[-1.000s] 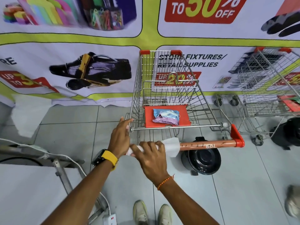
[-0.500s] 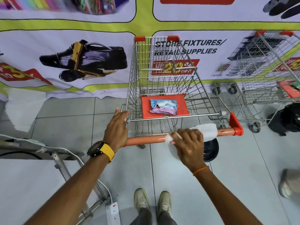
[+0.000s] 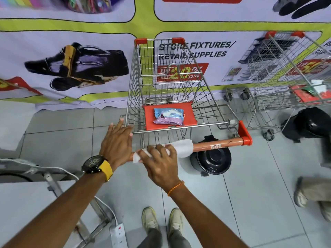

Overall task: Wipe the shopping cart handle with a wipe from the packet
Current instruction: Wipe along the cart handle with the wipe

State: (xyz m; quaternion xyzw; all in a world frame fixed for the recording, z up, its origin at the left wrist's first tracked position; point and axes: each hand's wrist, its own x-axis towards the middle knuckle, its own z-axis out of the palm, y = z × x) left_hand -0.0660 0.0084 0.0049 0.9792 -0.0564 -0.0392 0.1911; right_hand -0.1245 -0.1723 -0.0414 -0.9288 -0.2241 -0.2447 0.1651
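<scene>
A wire shopping cart (image 3: pixel 168 72) stands in front of me with an orange handle (image 3: pixel 218 144) across its near end. My right hand (image 3: pixel 159 163) presses a white wipe (image 3: pixel 184 149) wrapped over the left half of that handle. My left hand (image 3: pixel 116 140) rests on the handle's left end and the cart's corner, fingers spread, with a yellow-strapped watch on the wrist. The blue and pink wipe packet (image 3: pixel 169 116) lies on the orange seat flap (image 3: pixel 148 120) inside the cart.
A second wire cart (image 3: pixel 286 72) stands to the right. A black round bin (image 3: pixel 211 158) sits on the tiled floor under the handle, another black object (image 3: pixel 311 122) further right. A power strip (image 3: pixel 119 233) and metal frame lie lower left. Another person's foot (image 3: pixel 300 194) is at right.
My right hand slid the wipe from the handle's left end to its right part, then back towards the left. My left hand stayed at the left end. The camera tilted down.
</scene>
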